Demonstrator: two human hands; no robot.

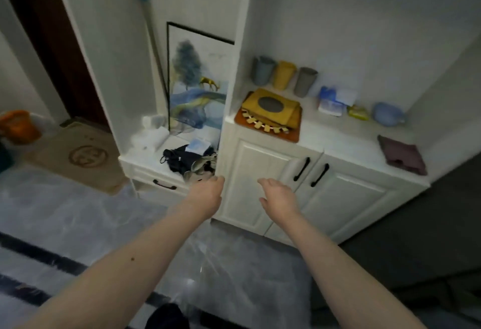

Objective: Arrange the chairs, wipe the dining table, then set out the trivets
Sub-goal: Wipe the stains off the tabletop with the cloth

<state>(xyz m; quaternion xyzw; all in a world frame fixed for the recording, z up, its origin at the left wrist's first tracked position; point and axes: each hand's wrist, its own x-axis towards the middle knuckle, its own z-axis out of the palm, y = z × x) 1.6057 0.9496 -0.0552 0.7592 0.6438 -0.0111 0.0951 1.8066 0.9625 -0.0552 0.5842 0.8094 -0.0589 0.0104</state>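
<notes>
A stack of trivets lies at the left end of a white cabinet's top: yellow square mats with a dark oval on top, a beaded one under them, an orange one at the bottom. A mauve folded cloth lies at the right end of the same top. My left hand and my right hand both reach forward in front of the cabinet's left door, below the trivets. Each holds nothing and its fingers look relaxed. No dining table or chair is in view.
Three cups, a blue packet and a blue pot stand at the back of the cabinet top. A lower shelf to the left holds dark clothes and a leaning framed picture. A doormat lies on the glossy floor.
</notes>
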